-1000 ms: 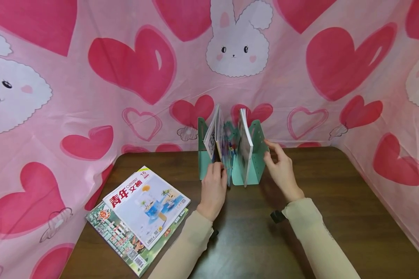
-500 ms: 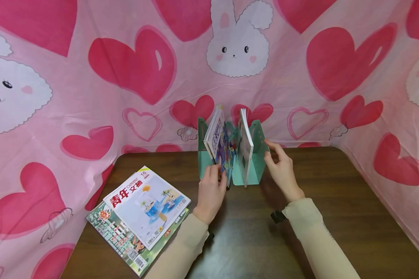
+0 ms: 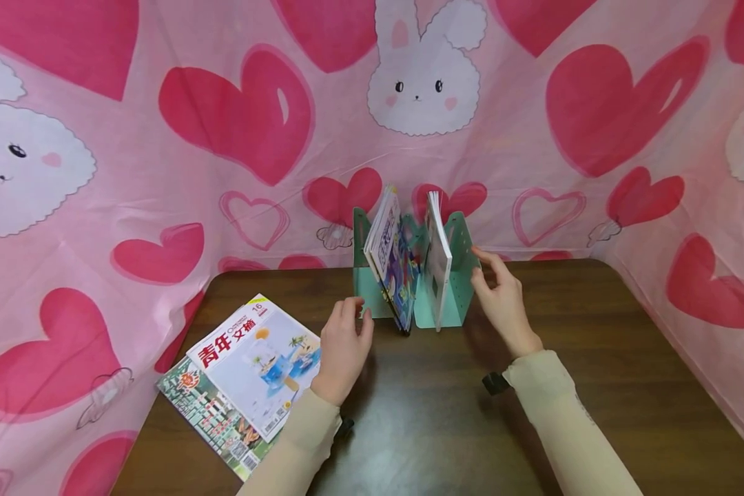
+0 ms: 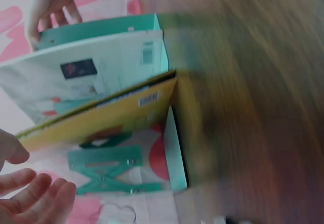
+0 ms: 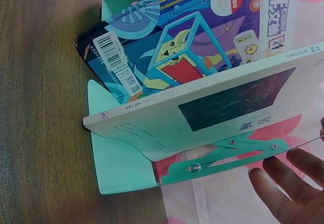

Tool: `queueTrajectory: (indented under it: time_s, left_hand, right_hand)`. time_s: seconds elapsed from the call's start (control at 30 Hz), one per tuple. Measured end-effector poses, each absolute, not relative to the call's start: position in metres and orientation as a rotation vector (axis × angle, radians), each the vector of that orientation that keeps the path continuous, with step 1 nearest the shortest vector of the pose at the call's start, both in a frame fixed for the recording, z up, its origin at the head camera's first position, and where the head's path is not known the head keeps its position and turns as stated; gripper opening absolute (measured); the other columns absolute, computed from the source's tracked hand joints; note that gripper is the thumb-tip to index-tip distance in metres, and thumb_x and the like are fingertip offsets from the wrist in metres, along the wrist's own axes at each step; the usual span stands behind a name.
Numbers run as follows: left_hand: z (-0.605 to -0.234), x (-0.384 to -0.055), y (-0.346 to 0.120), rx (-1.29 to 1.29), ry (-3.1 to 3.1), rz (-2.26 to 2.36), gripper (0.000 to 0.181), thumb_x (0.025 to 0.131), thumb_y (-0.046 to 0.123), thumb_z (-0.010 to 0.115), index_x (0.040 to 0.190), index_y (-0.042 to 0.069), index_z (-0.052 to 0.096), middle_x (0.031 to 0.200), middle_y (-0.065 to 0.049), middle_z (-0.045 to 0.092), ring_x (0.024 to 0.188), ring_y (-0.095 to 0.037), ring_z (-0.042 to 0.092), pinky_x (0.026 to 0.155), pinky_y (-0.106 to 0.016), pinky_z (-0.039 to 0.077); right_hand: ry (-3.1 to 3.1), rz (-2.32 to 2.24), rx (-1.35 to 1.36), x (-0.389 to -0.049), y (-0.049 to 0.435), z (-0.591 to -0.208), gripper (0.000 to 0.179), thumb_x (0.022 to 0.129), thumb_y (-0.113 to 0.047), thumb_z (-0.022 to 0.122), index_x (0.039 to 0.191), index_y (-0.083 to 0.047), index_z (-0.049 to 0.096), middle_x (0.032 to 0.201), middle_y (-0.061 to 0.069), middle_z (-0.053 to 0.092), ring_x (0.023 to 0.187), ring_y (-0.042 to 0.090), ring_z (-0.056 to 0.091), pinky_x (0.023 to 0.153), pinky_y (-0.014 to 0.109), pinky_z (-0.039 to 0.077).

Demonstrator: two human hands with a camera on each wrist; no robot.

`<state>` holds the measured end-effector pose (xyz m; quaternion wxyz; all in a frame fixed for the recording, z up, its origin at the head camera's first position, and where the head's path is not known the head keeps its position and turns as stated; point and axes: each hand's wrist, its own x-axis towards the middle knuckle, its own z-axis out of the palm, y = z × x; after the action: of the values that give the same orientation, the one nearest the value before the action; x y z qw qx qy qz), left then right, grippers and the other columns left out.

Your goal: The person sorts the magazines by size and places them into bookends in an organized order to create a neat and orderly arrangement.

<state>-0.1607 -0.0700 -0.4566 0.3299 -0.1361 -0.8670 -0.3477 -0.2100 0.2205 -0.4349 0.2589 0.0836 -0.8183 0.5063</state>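
Note:
A green folding bookend (image 3: pixel 455 303) with a crossed-link back stands on the table. Several magazines (image 3: pixel 392 258) lean to the left inside it; the outermost has a colourful cover (image 5: pixel 172 52). A pale book (image 3: pixel 439 255) stands nearer the right panel, with a gap between it and the magazines. My left hand (image 3: pixel 345 344) is off to the left of the magazines, fingers apart and holding nothing; in the left wrist view its fingers (image 4: pixel 38 196) are spread. My right hand (image 3: pixel 502 300) grips the upper edge of the right panel, its fingers (image 5: pixel 283 183) along the outer side.
On the left of the table, a white-covered magazine (image 3: pixel 257 365) lies flat over a green one (image 3: pixel 201 406), partly behind the left forearm. A pink heart-patterned cloth (image 3: pixel 421 158) hangs around the back and sides of the wooden table (image 3: pixel 421 427).
The colourful magazine, blurred at first, has settled leaning against the others. My left hand has let go and moved left, towards me. My right hand stays at the bookend's panel.

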Motion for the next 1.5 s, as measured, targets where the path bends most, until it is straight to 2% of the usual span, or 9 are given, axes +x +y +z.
queueTrajectory:
  time_s: [0.27, 0.37, 0.63, 0.87, 1.0, 1.27, 1.5]
  left_hand:
    - [-0.455, -0.158, -0.098, -0.247, -2.319, -0.883, 0.018, 0.094, 0.012, 0.075, 0.107, 0.003, 0.068, 0.097, -0.014, 0.072, 0.085, -0.031, 0.069, 0.074, -0.048, 0.06]
    - [-0.455, -0.157, -0.113, -0.193, -2.33, -0.864, 0.019, 0.094, 0.013, 0.075, 0.108, 0.002, 0.067, 0.098, -0.016, 0.071, 0.085, -0.034, 0.068, 0.072, -0.051, 0.058]
    - [-0.45, -0.154, -0.159, -0.006, -2.393, -0.841, 0.025, 0.097, 0.017, 0.07, 0.115, -0.001, 0.065, 0.105, -0.021, 0.07, 0.093, -0.04, 0.067, 0.076, -0.057, 0.055]
    - [-0.454, -0.147, -0.191, 0.15, -2.463, -0.823, 0.03, 0.098, 0.02, 0.067, 0.12, -0.001, 0.065, 0.11, -0.024, 0.069, 0.095, -0.043, 0.066, 0.076, -0.06, 0.054]
    - [-0.454, -0.141, -0.206, 0.233, -2.502, -0.811, 0.034, 0.099, 0.022, 0.065, 0.123, -0.002, 0.063, 0.113, -0.026, 0.067, 0.097, -0.046, 0.064, 0.075, -0.061, 0.053]
    - [-0.458, -0.127, -0.234, 0.364, -2.554, -0.778, 0.035, 0.1, 0.024, 0.063, 0.123, -0.003, 0.062, 0.116, -0.029, 0.067, 0.101, -0.049, 0.063, 0.078, -0.062, 0.05]
    - [-0.464, -0.114, -0.259, 0.486, -2.631, -0.743, 0.043, 0.098, 0.021, 0.067, 0.13, -0.006, 0.058, 0.112, -0.032, 0.064, 0.097, -0.049, 0.062, 0.075, -0.061, 0.049]
  right_hand:
    - [-2.223, 1.367, 0.226, -0.208, 0.222, -0.435, 0.04, 0.104, -0.012, 0.057, 0.144, -0.014, 0.063, 0.136, 0.013, 0.068, 0.094, 0.001, 0.061, 0.08, 0.009, 0.049]
    - [-2.222, 1.372, 0.218, -0.208, 0.222, -0.435, 0.039, 0.104, -0.012, 0.057, 0.143, -0.012, 0.063, 0.134, 0.012, 0.068, 0.094, 0.001, 0.061, 0.08, 0.009, 0.049]
    - [-2.196, 1.385, 0.228, -0.211, 0.221, -0.435, 0.039, 0.103, -0.01, 0.058, 0.141, -0.013, 0.065, 0.134, 0.013, 0.069, 0.097, 0.013, 0.064, 0.079, 0.01, 0.05]
    - [-2.188, 1.391, 0.235, -0.211, 0.222, -0.435, 0.041, 0.102, -0.009, 0.06, 0.142, -0.015, 0.065, 0.135, 0.016, 0.068, 0.094, -0.001, 0.061, 0.077, 0.009, 0.049]
    - [-2.192, 1.388, 0.221, -0.21, 0.219, -0.434, 0.04, 0.102, -0.007, 0.06, 0.142, -0.013, 0.065, 0.134, 0.017, 0.068, 0.093, -0.004, 0.059, 0.076, 0.008, 0.048]
    - [-2.195, 1.397, 0.236, -0.19, 0.207, -0.409, 0.038, 0.101, 0.001, 0.056, 0.138, 0.003, 0.062, 0.131, 0.025, 0.067, 0.091, -0.005, 0.058, 0.078, 0.007, 0.047]
    - [-2.189, 1.405, 0.25, -0.185, 0.204, -0.402, 0.038, 0.101, 0.0, 0.056, 0.138, 0.003, 0.062, 0.131, 0.025, 0.066, 0.092, -0.006, 0.058, 0.078, 0.007, 0.047]
